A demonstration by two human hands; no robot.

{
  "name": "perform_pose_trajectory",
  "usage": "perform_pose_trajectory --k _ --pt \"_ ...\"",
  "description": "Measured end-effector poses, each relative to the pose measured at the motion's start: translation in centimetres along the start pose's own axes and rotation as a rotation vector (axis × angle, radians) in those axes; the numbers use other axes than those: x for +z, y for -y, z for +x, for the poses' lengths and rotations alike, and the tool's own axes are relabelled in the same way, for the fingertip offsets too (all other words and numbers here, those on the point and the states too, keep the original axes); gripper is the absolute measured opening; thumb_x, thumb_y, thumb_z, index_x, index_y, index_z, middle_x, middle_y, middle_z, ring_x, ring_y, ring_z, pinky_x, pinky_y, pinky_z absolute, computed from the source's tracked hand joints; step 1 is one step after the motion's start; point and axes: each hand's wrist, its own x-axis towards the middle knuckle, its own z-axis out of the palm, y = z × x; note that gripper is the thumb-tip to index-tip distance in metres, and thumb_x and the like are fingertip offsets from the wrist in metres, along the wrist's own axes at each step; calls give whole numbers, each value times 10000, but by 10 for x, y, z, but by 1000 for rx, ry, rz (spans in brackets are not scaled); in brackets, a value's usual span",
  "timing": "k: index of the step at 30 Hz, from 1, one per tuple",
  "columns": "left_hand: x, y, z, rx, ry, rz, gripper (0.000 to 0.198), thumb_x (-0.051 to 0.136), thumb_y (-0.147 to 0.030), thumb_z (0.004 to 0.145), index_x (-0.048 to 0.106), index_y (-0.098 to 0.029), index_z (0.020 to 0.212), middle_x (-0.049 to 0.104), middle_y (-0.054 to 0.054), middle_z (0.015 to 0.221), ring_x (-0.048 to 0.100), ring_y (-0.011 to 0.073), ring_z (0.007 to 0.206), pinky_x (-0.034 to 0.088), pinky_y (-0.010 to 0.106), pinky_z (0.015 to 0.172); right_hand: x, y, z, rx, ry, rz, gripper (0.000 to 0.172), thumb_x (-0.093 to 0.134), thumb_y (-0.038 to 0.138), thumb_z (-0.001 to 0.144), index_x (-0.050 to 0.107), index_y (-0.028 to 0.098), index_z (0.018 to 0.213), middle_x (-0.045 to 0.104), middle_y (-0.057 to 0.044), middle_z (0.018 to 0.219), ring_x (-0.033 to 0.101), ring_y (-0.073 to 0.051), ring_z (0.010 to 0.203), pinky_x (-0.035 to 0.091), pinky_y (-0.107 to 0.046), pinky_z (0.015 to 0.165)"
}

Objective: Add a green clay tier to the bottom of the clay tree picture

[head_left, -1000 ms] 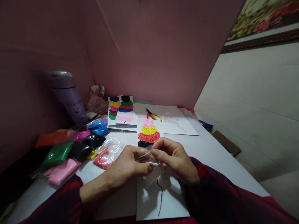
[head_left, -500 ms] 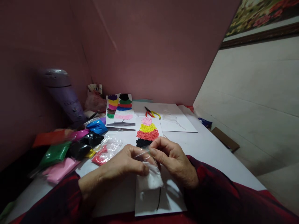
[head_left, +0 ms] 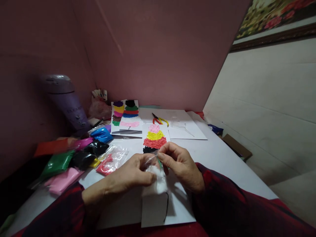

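A small clear plastic bag of white modelling clay (head_left: 158,184) is pinched between the thumb and fingers of my left hand (head_left: 134,172). My right hand (head_left: 181,164) grips the upper edge of that bag with thumb and forefinger. A bit of green shows by the right fingertips, too small to make out. Beneath both hands lies a white card (head_left: 153,212) bearing bands of pink, yellow, red and black clay strands and a dark curved line near its lower end. My hands and the bag cover its middle.
Left are several packets of coloured clay (head_left: 58,163), an opened bag with red clay (head_left: 107,164) and a purple bottle (head_left: 71,107). Finished colour cards (head_left: 129,115) stand behind. Pliers (head_left: 160,120) and a clear tool (head_left: 184,125) lie on white board (head_left: 197,133).
My right fingers have shifted slightly along the bag's upper edge, and a bit of green now shows beside them. The bag has turned a little in my left hand.
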Motion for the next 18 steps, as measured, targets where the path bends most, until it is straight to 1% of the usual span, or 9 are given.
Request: perform_pose_trajectory --k 3,5,11,14,18 --pt "1 4 1 7 -68 3 123 660 -201 641 578 -148 715 498 -29 645 414 108 594 298 228 565 -2 -1 2 -19 -14 -12 189 599 334 820 523 177 747 508 41 608 453 -87 511 369 -231 485" --pt "1 8 2 -3 -95 -24 160 691 -231 643 587 -138 721 515 -24 640 438 109 590 319 229 571 -4 -1 3 -25 -19 -17 177 601 319 817 528 176 744 509 38 612 453 -89 522 368 -232 492" --pt "1 12 1 -42 -92 -81 231 757 -244 626 676 -113 798 646 35 729 564 151 668 409 263 651 -6 -3 5 -36 -27 -53 163 614 302 810 542 171 742 491 37 623 432 -91 550 344 -232 509" --pt "0 10 1 -61 -80 -123 230 760 -230 613 699 -125 808 660 30 724 574 153 668 420 270 663 -6 -3 5 -52 -17 -49 165 614 302 813 543 173 738 496 35 629 444 -93 555 359 -234 514" --pt "-2 6 2 -117 -88 -156 213 739 -160 556 717 -146 768 662 3 688 559 131 626 403 248 636 -5 0 4 -43 14 -19 160 608 303 816 538 176 747 496 40 615 454 -91 520 372 -231 488"
